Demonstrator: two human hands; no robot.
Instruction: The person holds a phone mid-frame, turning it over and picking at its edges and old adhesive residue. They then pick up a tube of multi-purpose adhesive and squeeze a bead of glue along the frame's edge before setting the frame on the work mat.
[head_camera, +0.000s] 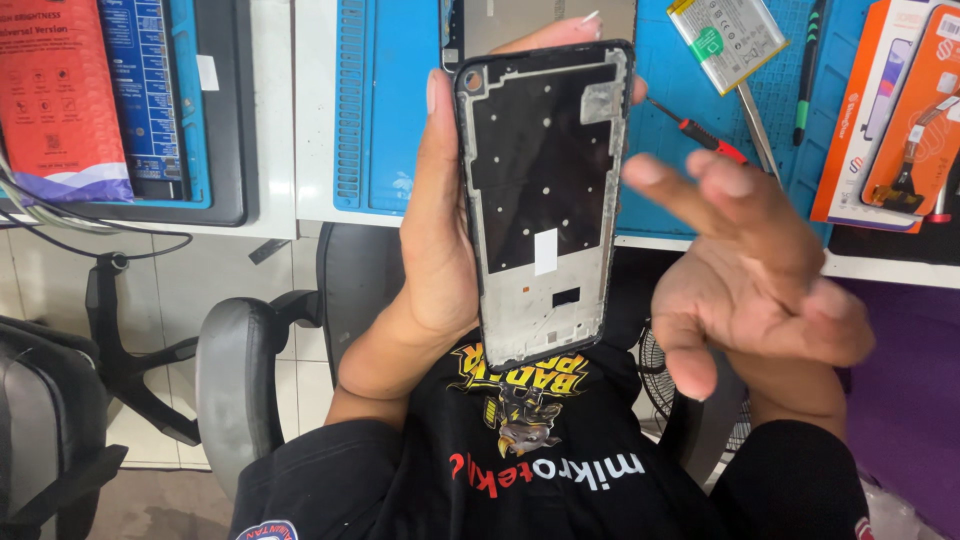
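Black-edged and stripped bare, a phone frame (545, 205) stands upright in my left hand (435, 230), the grip wrapped around its left side with the thumb along that edge and fingertips showing past the top and right edge. Its dark inner plate faces me, with a white sticker low on the plate and a camera opening in the top corner. My right hand (750, 270) hangs just beside the frame's right edge, palm up, fingers spread and blurred, holding nothing and not touching the frame.

Behind the frame, on the white surface (312, 110), lies a blue work mat (385, 100). A flat phone battery (727, 30) rests on the mat to the right, near a red-handled screwdriver (700, 132) and a metal pry tool (757, 125). Orange packaging (885, 110) sits at the far right, a red pouch (55, 95) at the far left. Below the surface, a grey office chair (235, 380) stands on the tiled floor.
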